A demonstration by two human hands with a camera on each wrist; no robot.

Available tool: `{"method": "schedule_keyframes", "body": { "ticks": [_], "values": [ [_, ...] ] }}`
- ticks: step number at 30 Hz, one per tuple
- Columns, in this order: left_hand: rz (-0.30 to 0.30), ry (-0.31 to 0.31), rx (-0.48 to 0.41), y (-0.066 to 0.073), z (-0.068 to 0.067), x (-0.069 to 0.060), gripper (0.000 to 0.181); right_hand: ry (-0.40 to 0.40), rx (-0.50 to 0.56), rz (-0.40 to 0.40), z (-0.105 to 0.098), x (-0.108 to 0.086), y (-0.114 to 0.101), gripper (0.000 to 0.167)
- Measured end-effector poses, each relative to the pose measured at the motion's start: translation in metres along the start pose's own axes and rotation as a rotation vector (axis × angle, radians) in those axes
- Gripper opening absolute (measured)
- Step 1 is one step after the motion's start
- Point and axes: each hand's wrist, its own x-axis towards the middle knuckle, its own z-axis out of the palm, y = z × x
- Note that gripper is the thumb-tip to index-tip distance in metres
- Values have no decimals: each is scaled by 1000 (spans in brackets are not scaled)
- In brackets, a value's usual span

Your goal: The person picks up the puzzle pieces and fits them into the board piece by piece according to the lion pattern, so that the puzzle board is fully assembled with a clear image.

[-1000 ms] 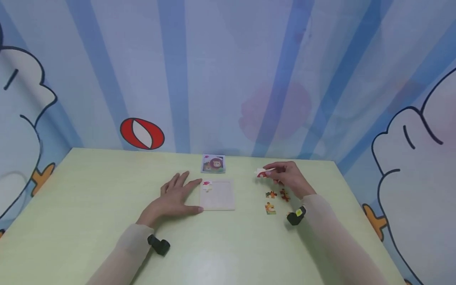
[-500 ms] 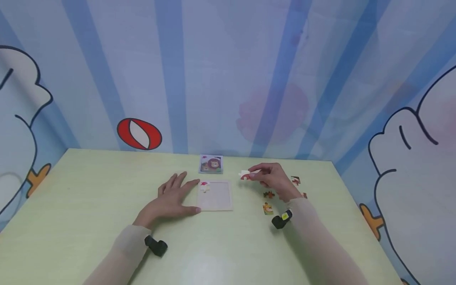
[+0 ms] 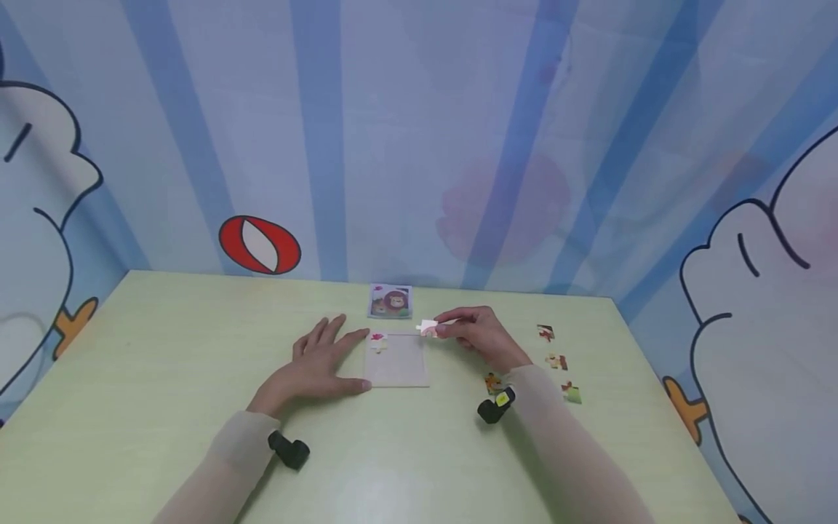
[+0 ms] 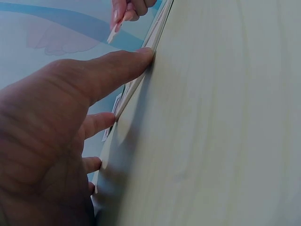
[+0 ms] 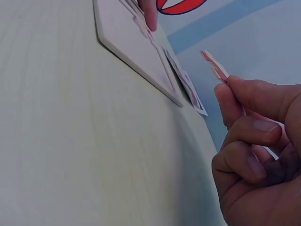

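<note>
Between thumb and forefinger, my right hand point(image 3: 481, 336) pinches a white and red puzzle piece point(image 3: 428, 328) above the far right corner of a pale puzzle tray point(image 3: 401, 364). In the right wrist view the puzzle piece point(image 5: 215, 66) is seen nearly edge-on, lifted off the tray. My left hand point(image 3: 321, 367) lies with spread fingers along the tray's left edge, thumb and forefinger touching it. One piece with a red mark point(image 3: 379, 342) sits in the tray's far left corner. Behind the tray lies a lion picture card point(image 3: 390, 301).
Several loose puzzle pieces lie to the right, among them a dark-and-red one point(image 3: 545, 332), a tan one point(image 3: 556, 362) and a green one point(image 3: 572, 392). Another piece point(image 3: 492, 383) is partly hidden by the right wrist. A striped curtain point(image 3: 406, 145) hangs behind the table point(image 3: 196, 327).
My right hand has moved left with the puzzle piece, from above the loose pieces to the tray's far right corner. The left hand stays at the tray's edge.
</note>
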Motion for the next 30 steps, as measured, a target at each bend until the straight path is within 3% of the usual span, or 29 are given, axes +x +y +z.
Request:
{"method": "schedule_keyframes", "body": {
  "ticks": [11, 23, 30],
  "values": [
    [-17, -7, -4, -6, 5, 3, 94, 13, -9, 29, 21, 8, 3, 30],
    [2, -25, 0, 9, -8, -3, 94, -11, -44, 33, 36, 13, -5, 27],
    [-15, -31, 21, 8, -8, -4, 93, -33, -91, 12, 45, 15, -9, 25]
  ]
}}
